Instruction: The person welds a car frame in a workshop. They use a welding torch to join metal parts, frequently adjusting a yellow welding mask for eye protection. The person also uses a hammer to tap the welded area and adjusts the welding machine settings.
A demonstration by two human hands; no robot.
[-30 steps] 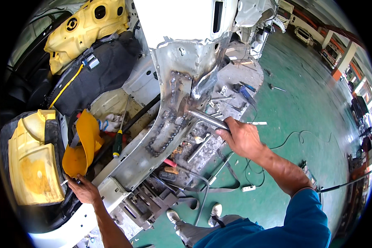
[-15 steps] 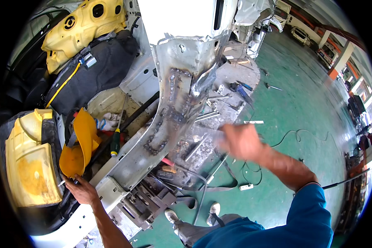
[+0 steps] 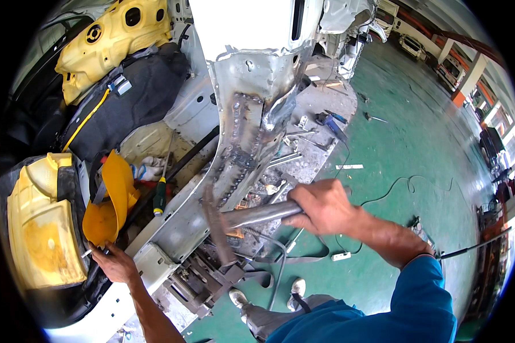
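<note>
My right hand (image 3: 325, 207) grips a body hammer (image 3: 257, 215) by its metal handle. Its long, narrow rusty head, slightly blurred, is over the lower edge of the welded grey car-body pillar (image 3: 234, 154), just below the row of weld spots. I cannot tell whether the head touches the metal. At the left, my left hand (image 3: 115, 263) rests by the car's sill, just below the yellow welding mask (image 3: 104, 220). A thin white stick (image 3: 86, 253), like a cigarette, sticks out between its bent fingers.
A green-handled screwdriver (image 3: 160, 197) leans inside the sill. Yellow padding (image 3: 46, 228) lies at the left. A steel clamp (image 3: 194, 283) sits beneath the sill. Tools, including a blue-handled one (image 3: 333, 126), lie on the grey platform (image 3: 349, 97). A cable (image 3: 383, 197) crosses the green floor.
My right hand, blurred before, has come slightly lower, and the hammer now shows plainly, its head over the sill. The left hand stays in place.
</note>
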